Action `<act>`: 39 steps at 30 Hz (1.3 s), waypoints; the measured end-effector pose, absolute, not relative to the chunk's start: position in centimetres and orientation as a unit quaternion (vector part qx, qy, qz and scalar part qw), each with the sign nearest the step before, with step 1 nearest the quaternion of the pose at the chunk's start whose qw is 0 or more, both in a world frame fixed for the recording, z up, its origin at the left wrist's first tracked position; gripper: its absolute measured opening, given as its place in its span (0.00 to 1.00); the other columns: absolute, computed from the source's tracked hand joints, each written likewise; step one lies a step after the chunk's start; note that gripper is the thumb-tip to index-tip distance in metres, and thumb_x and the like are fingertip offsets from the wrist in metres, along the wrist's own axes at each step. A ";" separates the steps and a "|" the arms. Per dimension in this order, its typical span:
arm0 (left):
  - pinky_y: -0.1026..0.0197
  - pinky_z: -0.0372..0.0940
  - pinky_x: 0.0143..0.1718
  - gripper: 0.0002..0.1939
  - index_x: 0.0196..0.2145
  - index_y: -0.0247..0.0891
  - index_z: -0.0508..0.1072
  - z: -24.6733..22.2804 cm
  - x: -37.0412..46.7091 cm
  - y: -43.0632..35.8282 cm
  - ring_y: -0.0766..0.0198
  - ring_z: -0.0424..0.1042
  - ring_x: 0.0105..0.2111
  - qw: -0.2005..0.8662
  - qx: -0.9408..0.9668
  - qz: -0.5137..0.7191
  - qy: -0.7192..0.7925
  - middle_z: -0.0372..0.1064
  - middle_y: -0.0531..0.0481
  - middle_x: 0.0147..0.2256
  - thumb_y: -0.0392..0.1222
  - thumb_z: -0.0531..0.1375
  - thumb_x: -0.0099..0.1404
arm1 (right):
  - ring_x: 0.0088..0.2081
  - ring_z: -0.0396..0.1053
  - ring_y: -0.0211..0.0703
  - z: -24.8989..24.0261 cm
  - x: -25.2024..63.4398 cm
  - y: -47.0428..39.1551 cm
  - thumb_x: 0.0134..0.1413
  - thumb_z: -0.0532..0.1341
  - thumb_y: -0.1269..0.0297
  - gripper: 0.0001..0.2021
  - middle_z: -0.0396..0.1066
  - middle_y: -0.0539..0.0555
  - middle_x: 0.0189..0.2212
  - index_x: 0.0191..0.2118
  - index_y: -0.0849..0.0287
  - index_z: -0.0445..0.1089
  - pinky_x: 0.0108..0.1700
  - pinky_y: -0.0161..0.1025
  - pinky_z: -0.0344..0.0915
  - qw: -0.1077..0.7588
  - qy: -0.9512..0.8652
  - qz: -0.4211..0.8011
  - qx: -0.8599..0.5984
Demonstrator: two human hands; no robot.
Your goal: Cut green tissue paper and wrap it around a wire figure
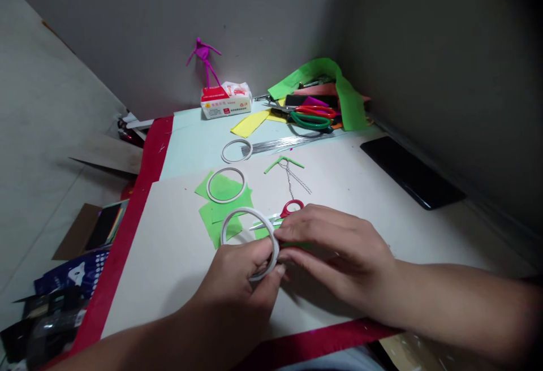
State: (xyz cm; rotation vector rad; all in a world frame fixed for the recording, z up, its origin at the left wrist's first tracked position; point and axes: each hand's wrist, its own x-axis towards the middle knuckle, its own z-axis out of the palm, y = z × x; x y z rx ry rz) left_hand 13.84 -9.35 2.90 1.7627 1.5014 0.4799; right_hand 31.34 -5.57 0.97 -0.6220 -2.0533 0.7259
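Note:
My left hand (244,272) is closed on a white tape roll (224,227), which is tilted up above the table. My right hand (335,244) meets the roll's right side with its fingers pinched together; whatever is between them is too small to make out. Behind the hands, red-handled scissors (292,207) lie partly hidden by my right fingers. A second tape roll (226,200) rests on green paper pieces (207,218). Past the scissors lies a twisted wire figure (289,177) with green-wrapped arms.
Another ring (236,160) touches a bundle of wires (280,145). A purple figure (202,53) stands on a tissue pack (226,108) by the wall. Green-handled scissors (311,120) and paper strips are heaped at the back. A black phone (411,173) lies right.

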 end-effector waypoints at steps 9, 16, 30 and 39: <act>0.67 0.60 0.24 0.14 0.25 0.36 0.73 4.0 13.8 -9.2 0.68 0.65 0.21 0.503 0.624 0.172 0.573 0.68 0.54 0.21 0.42 0.54 0.64 | 0.32 0.68 0.36 2.0 31.2 -5.6 0.56 0.60 0.74 0.03 0.72 0.51 0.29 0.32 0.60 0.68 0.39 0.36 0.65 0.382 -0.781 0.400 -0.291; 0.65 0.61 0.25 0.18 0.29 0.36 0.74 5.1 13.3 -9.6 0.67 0.67 0.23 0.521 0.624 0.156 0.561 0.72 0.51 0.24 0.47 0.50 0.68 | 0.32 0.66 0.35 3.1 31.7 -5.4 0.61 0.55 0.69 0.05 0.70 0.51 0.30 0.33 0.60 0.63 0.38 0.35 0.63 0.315 -0.757 0.495 -0.287; 0.63 0.53 0.25 0.18 0.24 0.38 0.64 4.8 11.6 -11.2 0.67 0.63 0.22 0.132 0.814 0.077 0.561 0.66 0.53 0.23 0.43 0.47 0.70 | 0.41 0.61 0.42 2.9 33.2 -6.4 0.63 0.51 0.68 0.06 0.64 0.53 0.35 0.33 0.57 0.59 0.44 0.41 0.60 0.285 -0.800 0.374 -0.373; 0.59 0.48 0.22 0.19 0.28 0.39 0.69 2.8 11.5 -10.9 0.57 0.70 0.21 0.013 0.853 -0.045 0.519 0.71 0.48 0.23 0.44 0.43 0.71 | 0.46 0.57 0.49 -0.1 33.7 -6.3 0.61 0.52 0.68 0.05 0.61 0.57 0.42 0.33 0.57 0.61 0.48 0.52 0.56 0.203 -0.812 0.274 -0.473</act>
